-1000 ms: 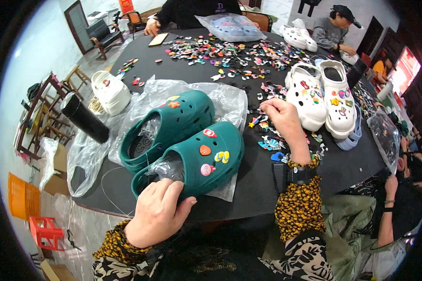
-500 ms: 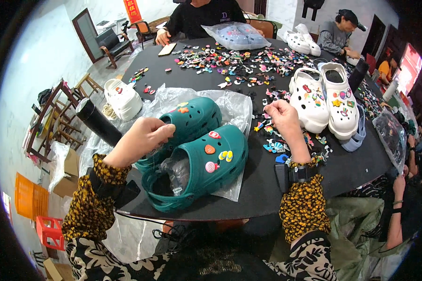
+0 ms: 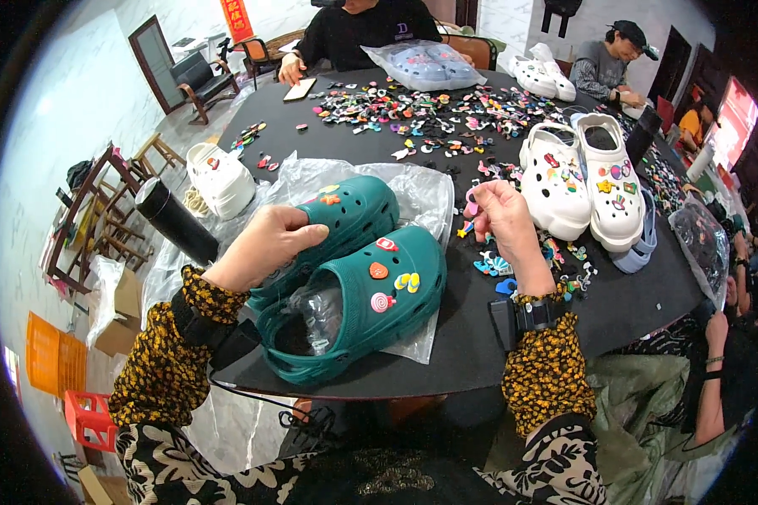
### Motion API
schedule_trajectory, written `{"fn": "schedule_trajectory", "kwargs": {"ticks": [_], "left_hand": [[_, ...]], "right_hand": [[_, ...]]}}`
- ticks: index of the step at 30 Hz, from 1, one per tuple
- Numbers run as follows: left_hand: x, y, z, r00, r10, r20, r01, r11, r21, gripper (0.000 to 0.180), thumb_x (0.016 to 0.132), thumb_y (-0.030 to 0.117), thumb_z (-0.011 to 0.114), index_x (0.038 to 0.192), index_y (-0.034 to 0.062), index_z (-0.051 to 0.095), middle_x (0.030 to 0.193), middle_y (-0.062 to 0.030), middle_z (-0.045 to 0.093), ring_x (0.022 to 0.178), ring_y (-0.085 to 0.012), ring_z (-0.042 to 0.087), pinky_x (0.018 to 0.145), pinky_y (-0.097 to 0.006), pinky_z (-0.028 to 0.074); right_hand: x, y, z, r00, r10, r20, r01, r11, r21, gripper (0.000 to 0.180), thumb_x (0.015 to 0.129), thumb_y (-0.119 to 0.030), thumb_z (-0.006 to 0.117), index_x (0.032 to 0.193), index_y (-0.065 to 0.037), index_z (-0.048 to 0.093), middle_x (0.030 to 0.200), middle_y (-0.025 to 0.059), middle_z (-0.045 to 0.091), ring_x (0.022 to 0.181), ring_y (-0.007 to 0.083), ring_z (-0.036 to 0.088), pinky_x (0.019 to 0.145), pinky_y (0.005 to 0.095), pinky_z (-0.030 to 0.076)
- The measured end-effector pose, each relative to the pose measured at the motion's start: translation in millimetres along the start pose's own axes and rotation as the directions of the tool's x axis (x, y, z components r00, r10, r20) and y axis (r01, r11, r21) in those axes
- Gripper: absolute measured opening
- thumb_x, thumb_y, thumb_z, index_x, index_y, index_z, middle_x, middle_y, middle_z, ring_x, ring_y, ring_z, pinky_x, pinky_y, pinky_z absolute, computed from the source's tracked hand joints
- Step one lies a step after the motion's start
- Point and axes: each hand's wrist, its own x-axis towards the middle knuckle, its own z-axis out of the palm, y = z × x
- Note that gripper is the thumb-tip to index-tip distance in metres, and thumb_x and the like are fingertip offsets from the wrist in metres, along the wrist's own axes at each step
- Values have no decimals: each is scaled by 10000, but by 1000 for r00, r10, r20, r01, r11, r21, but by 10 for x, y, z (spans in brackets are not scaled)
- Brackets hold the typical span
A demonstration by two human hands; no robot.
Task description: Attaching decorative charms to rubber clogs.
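My left hand [image 3: 269, 244] grips the farther green clog [image 3: 369, 209] by the edge of its opening, thumb outside and the other fingers mostly hidden within. Charms, one of them orange, sit on that clog's toe. In front of it lies the nearer green clog [image 3: 425, 252], which carries several charms, among them a pair of yellow flip-flops and a pink swirl. Above the loose charms right of the clogs, my right hand [image 3: 509, 220] is closed in a pinch on a small pink charm [image 3: 472, 204]. Its exact shape is partly covered by the fingers.
Clear plastic bags [image 3: 299, 178] lie under the clogs. Loose charms [image 3: 429, 114] spread over the black table [image 3: 354, 156]. White clogs [image 3: 606, 185] with charms stand at right, a black bottle [image 3: 175, 220] and white clog [image 3: 221, 178] at left. Other people sit around the table.
My left hand has shifted slightly right and down onto the farther clog's opening. My right hand has turned a little, and a pink charm now shows between its fingers.
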Motion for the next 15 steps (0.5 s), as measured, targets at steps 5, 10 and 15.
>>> {"fn": "schedule_trajectory", "kwargs": {"ticks": [5,10,15], "left_hand": [[-6,-79,56,1000,29,-2,-29,997,-75,302,905,248,618,770,-21,641,625,54,486,570,-33,409,484,-242,312],[4,-65,91,999,1,-43,-1,1000,0,307,896,237,597,749,-31,621,616,27,491,525,-64,424,457,-271,331],[16,-21,76,997,33,-76,-24,993,119,354,874,226,587,706,-85,558,565,-12,455,536,-87,440,472,-310,368]], "right_hand": [[1,48,79,996,40,82,-51,989,136,204,925,-187,591,1023,-10,576,812,57,650,591,80,590,477,218,491],[-34,-11,135,987,83,139,-97,991,96,196,897,-119,590,1056,-8,563,862,57,647,666,92,604,545,236,521],[-40,34,135,980,83,178,-95,994,61,178,891,-110,586,1043,-19,571,876,48,644,686,85,601,578,236,530]]}}
